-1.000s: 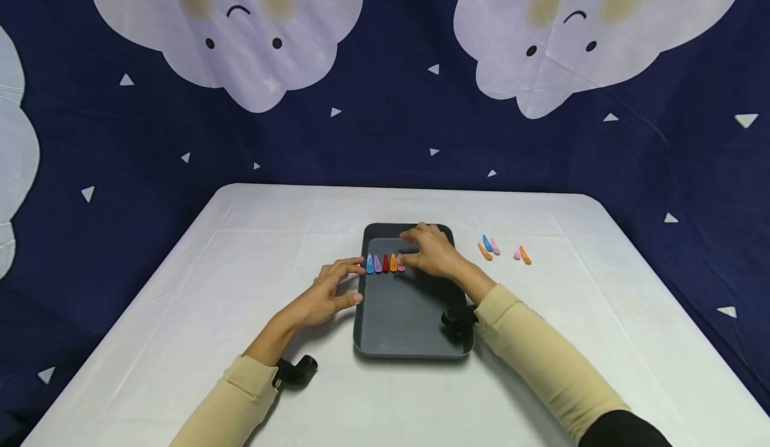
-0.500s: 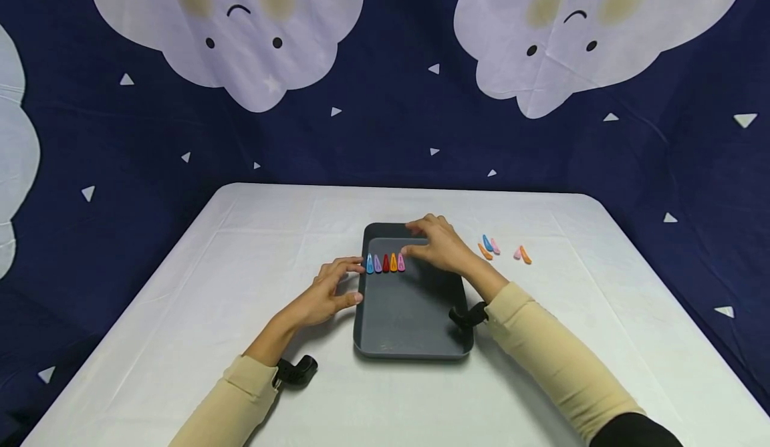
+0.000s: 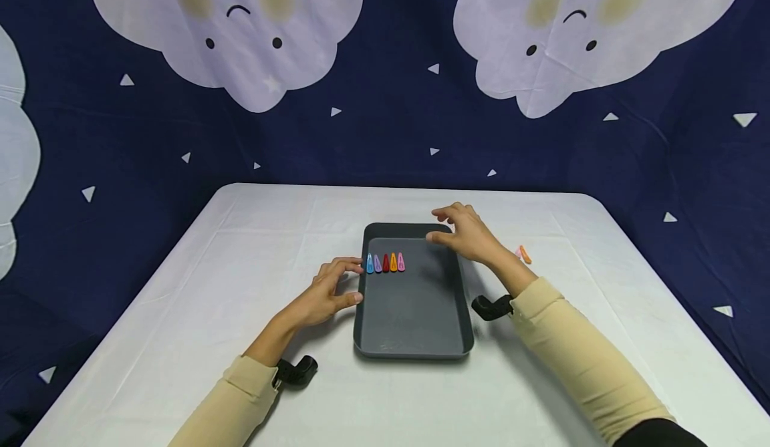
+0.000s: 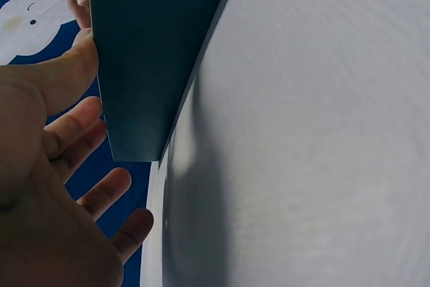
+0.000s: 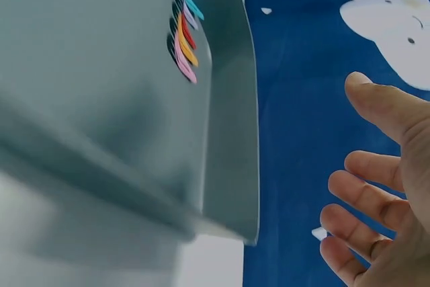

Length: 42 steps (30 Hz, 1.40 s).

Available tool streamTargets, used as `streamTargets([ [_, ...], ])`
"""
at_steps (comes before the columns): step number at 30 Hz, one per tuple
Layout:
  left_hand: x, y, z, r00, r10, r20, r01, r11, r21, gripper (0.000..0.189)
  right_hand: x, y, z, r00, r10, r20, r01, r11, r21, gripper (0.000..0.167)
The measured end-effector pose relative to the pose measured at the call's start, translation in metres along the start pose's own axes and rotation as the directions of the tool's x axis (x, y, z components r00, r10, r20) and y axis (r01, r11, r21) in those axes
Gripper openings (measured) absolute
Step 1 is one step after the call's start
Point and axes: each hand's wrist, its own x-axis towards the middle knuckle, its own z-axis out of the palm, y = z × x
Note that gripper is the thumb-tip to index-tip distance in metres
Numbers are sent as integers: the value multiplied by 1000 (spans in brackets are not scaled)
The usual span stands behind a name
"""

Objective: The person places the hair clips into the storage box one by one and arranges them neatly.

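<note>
A row of snap hair clips lies at the upper left of the grey tray [image 3: 415, 313]: a blue clip [image 3: 369, 264], a purple clip [image 3: 377, 264], a red clip [image 3: 386, 263], an orange clip [image 3: 394, 262] and a pink clip [image 3: 401, 262]. My left hand [image 3: 327, 293] rests at the tray's left edge, thumb and fingertips right at the rim, as the left wrist view also shows. Over the tray's far right corner hovers my right hand [image 3: 469, 233], fingers spread and relaxed. Nothing sits between its fingers in the right wrist view.
On the white table [image 3: 271, 233], an orange clip [image 3: 525, 254] and part of a pink clip [image 3: 518, 252] show beyond my right forearm. Behind the table hangs a dark blue cloth [image 3: 385, 139] with clouds. Each wrist wears a black camera.
My right hand has left the pink clip in the row and moved right and away toward the tray's far right corner. It now covers some loose clips. The left hand stays put.
</note>
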Motion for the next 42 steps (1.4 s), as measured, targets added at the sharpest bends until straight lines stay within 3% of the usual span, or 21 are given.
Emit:
streamTargets([
  [13, 0, 2, 0, 1000, 0, -1, 0, 1000, 3, 41, -10, 47, -27, 993, 118, -14, -118, 993, 2, 58],
  [23, -1, 2, -3, 1000, -2, 16, 2, 1000, -12, 43, -17, 90, -36, 992, 129, -10, -129, 991, -22, 60],
  [29, -2, 2, -3, 999, -11, 33, 12, 1000, -24, 46, -20, 106, -35, 989, 145, 22, -145, 989, -26, 60],
  [36, -3, 1, -6, 997, -28, 69, 30, 999, -25, 52, -24, 122, -37, 965, 234, 119, -238, 971, 25, 64],
  [42, -4, 0, -7, 995, -36, 93, 38, 999, -18, 55, -27, 132, -36, 964, 213, 158, -221, 975, 34, 61],
])
